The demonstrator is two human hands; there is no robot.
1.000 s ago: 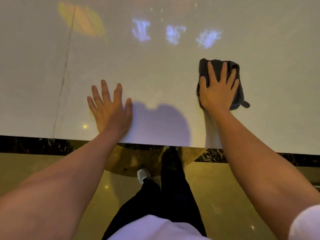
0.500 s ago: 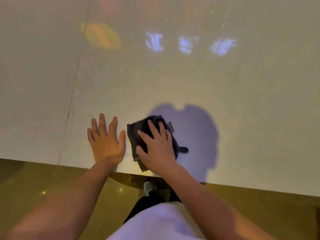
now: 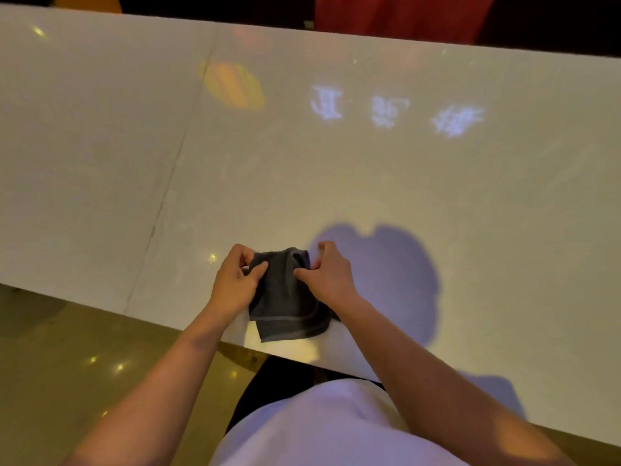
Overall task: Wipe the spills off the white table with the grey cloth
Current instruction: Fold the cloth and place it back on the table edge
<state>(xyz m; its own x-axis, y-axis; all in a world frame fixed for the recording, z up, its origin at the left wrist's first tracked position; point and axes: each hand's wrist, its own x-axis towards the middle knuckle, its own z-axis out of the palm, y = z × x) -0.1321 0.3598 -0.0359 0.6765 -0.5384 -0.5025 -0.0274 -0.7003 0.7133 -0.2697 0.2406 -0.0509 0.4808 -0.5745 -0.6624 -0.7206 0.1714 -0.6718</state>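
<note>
White counter [image 3: 403, 203] with some bluish light patches [image 3: 391, 111] way out past the hands, and near its front edge the left hand [image 3: 232, 284] and right hand [image 3: 327, 277] are both pinching the bunched grey cloth [image 3: 285, 301] between them.

**Lights, floor and clothing around the work area**

A glossy yellowish floor [image 3: 67, 358] is showing below the near edge, and small bright light spots are reflecting on it. An orange oval patch of light [image 3: 234, 85] is lying on the surface at the far left. Three bluish-white light patterns [image 3: 391, 111] are standing in a row to its right. A red object [image 3: 400, 15] is appearing beyond the far edge. A white shirt [image 3: 322, 428] is filling the bottom centre.
</note>
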